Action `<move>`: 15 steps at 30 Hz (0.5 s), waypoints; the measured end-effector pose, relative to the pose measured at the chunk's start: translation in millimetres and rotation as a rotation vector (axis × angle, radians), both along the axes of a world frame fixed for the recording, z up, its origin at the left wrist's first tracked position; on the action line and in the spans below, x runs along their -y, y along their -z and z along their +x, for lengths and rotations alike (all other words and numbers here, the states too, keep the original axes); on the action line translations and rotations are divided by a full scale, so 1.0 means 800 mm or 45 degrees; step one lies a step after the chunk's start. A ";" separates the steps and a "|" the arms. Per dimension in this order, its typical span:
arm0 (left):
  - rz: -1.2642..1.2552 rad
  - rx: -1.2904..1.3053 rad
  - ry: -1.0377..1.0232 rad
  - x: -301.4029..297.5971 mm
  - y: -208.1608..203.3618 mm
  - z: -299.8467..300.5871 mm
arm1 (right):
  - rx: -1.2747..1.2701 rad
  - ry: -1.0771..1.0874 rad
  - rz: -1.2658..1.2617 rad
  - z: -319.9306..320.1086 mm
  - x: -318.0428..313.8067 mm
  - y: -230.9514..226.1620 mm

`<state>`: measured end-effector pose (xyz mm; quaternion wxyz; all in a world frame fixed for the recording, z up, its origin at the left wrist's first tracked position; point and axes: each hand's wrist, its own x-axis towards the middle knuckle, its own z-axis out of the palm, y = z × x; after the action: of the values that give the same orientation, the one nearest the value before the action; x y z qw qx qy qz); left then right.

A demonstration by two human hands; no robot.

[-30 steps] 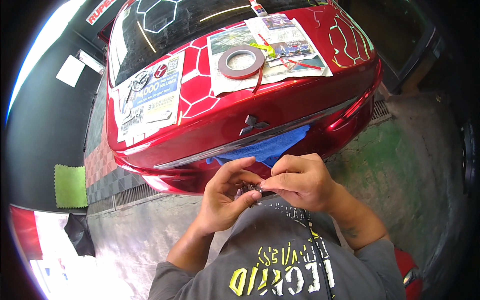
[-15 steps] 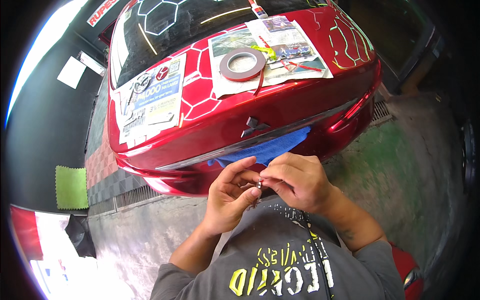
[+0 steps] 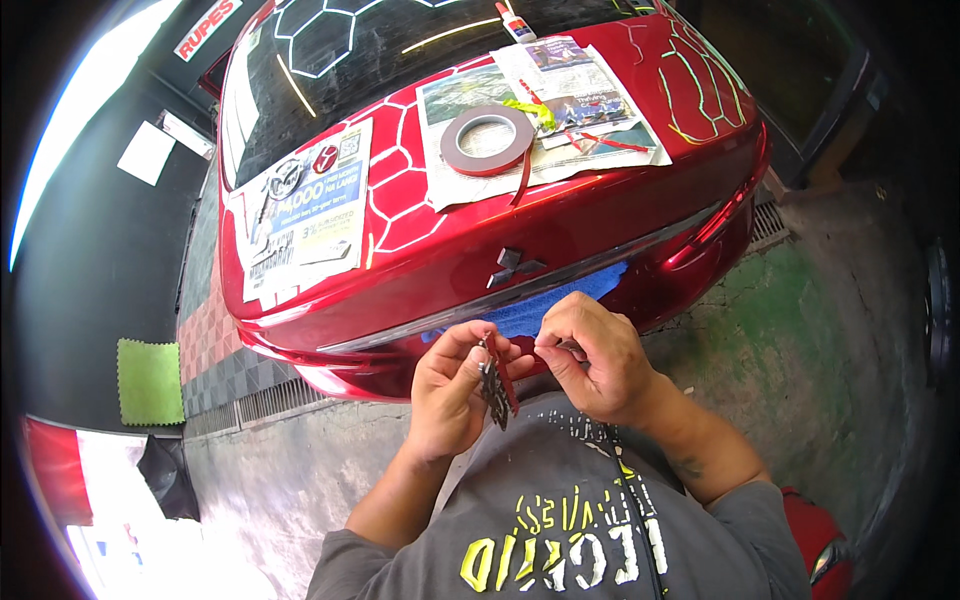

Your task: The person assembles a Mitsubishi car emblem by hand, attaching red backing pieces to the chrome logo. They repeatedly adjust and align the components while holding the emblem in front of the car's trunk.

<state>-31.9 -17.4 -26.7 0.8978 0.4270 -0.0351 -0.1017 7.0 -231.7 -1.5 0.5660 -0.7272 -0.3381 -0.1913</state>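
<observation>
My left hand (image 3: pixel 448 392) grips a thin, dark car emblem (image 3: pixel 495 388) with shiny edges between thumb and fingers. It is turned on edge, and red tape backing shows along its right side. Just to the right of it, my right hand (image 3: pixel 596 362) is closed in a pinch, apart from the emblem; whatever its fingertips may hold is too small to make out. Beyond both hands, a blue cloth (image 3: pixel 545 308) hangs at the rear of a red car (image 3: pixel 420 275), below its badge (image 3: pixel 514 266).
A roll of grey tape with red backing (image 3: pixel 521 128) rests on newspaper (image 3: pixel 450 190) on the trunk, by red strips and a yellow-green scrap (image 3: pixel 541 114). A small glue bottle (image 3: pixel 517 24) lies behind. Another newspaper (image 3: pixel 310 225) at left carries emblem pieces. A drain grate (image 3: pixel 265 402) crosses the floor.
My hands have drawn apart, the right one moving slightly away to the right. The emblem in my left hand has been turned, so its red-backed side now shows.
</observation>
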 end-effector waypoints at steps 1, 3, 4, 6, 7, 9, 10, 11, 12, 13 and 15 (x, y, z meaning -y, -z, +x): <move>-0.045 -0.018 0.022 0.000 -0.001 0.002 | -0.018 -0.023 0.005 0.001 0.000 0.000; -0.137 -0.055 0.066 0.001 -0.005 0.006 | -0.053 -0.069 0.014 0.002 0.001 0.001; -0.177 -0.066 0.083 0.002 -0.006 0.007 | -0.089 -0.061 0.019 0.002 0.001 -0.001; -0.257 -0.088 0.117 0.003 -0.007 0.009 | -0.161 -0.043 0.029 0.003 0.002 -0.006; -0.254 -0.091 0.135 0.003 -0.007 0.009 | -0.160 -0.044 0.008 0.005 0.004 -0.007; -0.246 -0.097 0.171 0.000 -0.006 0.009 | -0.158 -0.047 -0.034 0.009 0.009 -0.010; -0.247 -0.100 0.171 0.001 -0.005 0.010 | -0.301 -0.049 0.003 0.008 0.010 -0.014; -0.247 -0.103 0.171 0.001 -0.005 0.010 | -0.444 -0.051 0.041 0.006 0.010 -0.020; -0.246 -0.107 0.170 0.002 -0.004 0.010 | -0.588 -0.053 0.079 0.006 0.010 -0.022; -0.158 -0.098 0.153 0.001 -0.005 0.011 | -0.671 -0.097 0.028 0.008 0.014 -0.019; 0.020 -0.081 0.118 -0.001 -0.008 0.012 | -0.838 -0.185 -0.075 0.013 0.023 -0.009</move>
<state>-22.0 -16.5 -20.4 0.8894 0.4286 -0.0255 -0.1569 17.6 -250.4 5.8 0.6358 -0.7398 -0.1937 0.1044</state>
